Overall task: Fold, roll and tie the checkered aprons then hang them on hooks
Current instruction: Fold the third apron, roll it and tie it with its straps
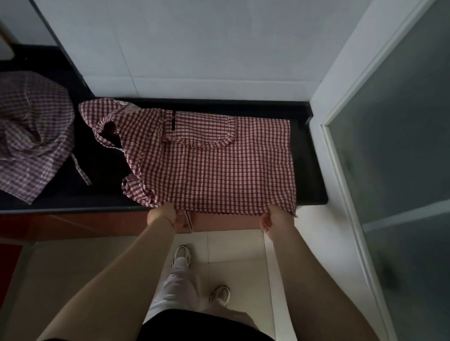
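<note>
Red-and-white checkered cloth apron is lying flat mid-frame on the black counter. Left hand and right hand are pinching its near hem, overhanging the counter's edge.

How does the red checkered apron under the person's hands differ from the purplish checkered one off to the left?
The red-and-white checkered apron lies spread flat on the black countertop, its near edge hanging over the front; the purple-and-white checkered apron sits crumpled in a heap. The left hand and right hand grip the red one's near edge; nothing touches the purple one. Both are checkered cloth on the same counter, with tie straps showing.
</note>
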Available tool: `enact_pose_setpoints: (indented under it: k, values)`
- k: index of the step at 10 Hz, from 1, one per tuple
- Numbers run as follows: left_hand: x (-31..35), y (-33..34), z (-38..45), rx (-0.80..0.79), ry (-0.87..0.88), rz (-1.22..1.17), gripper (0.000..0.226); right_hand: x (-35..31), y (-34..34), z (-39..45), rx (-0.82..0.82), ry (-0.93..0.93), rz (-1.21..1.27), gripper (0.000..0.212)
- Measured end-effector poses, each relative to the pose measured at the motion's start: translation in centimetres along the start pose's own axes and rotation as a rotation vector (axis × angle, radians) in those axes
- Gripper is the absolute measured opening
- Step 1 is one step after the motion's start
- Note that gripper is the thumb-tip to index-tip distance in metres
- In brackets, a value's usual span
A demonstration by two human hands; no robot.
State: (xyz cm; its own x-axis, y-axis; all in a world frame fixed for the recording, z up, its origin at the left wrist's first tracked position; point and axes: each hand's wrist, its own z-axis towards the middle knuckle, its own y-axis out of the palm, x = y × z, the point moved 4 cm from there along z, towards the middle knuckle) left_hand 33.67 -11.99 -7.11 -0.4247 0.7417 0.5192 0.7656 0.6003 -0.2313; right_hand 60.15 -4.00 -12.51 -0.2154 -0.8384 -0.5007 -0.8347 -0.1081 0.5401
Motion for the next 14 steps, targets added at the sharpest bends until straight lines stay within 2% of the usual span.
enact_pose_setpoints:
  k: [1, 2, 3, 4, 5, 6, 7, 8, 9, 10, 11, 12, 13, 14]
  values:
    - [-0.2, -0.4, 0.7, 0.084, 0.044, 0.213, 0.027, 1.4, 0.2, -6.5, 0.815, -0.074, 0.088, 0.016]
    - [1.6, 1.2, -0.9, 0.204, 0.427, 0.503, 0.022, 1.5, -1.6, -6.2, 0.882, -0.036, 0.127, 0.015]
    - [3.1, 4.2, -2.4, 0.182, 0.806, 0.682, 0.009, 0.6, -2.2, -6.1, 0.893, -0.042, 0.253, 0.025]
    - [2.8, 6.6, -1.1, 0.0, 0.839, 1.101, 0.051, 0.1, -2.8, -5.9, 0.901, -0.028, 0.233, 0.03]
    - [2.4, 7.3, 0.5, -0.125, 0.675, 1.369, 0.068, -1.9, -3.3, -6.0, 0.935, -0.052, 0.076, 0.026]
    - [3.0, 8.2, 0.9, -0.19, 0.649, 1.474, 0.071, -5.2, -4.2, -6.9, 1.044, -0.264, -0.047, 0.013]
    - [3.5, 10.2, 0.5, -0.242, 0.692, 1.537, 0.071, -7.6, -4.7, -8.3, 1.225, -0.327, -0.255, 0.031]
    - [3.4, 11.5, -0.3, -0.247, 0.725, 1.58, 0.069, -9.0, -4.1, -8.8, 1.476, -0.327, -0.766, 0.052]
    - [3.3, 12.2, -0.8, -0.219, 0.747, 1.631, 0.069, -10.0, -0.9, -6.7, 1.35, -0.583, -1.369, 0.034]
    - [3.7, 12.5, -1.2, -0.2, 0.752, 1.686, 0.068, -8.2, 0.4, -2.2, 0.953, -0.43, -1.616, 0.049]
    - [4.1, 12.7, -1.2, -0.254, 0.708, 1.703, 0.067, -6.2, -0.5, -0.1, 0.782, -0.113, -1.702, 0.084]
    - [4.4, 12.7, -1.0, -0.305, 0.673, 1.685, 0.068, -6.1, -2.2, 0.1, 0.805, -0.043, -1.729, 0.095]
    - [4.8, 13.1, -0.9, -0.304, 0.709, 1.702, 0.067, -7.1, -3.9, -0.5, 0.924, 0.0, -1.65, 0.082]
    - [5.4, 13.6, -0.8, -0.292, 0.767, 1.699, 0.063, -8.3, -4.1, -1.2, 1.04, 0.094, -1.599, 0.077]
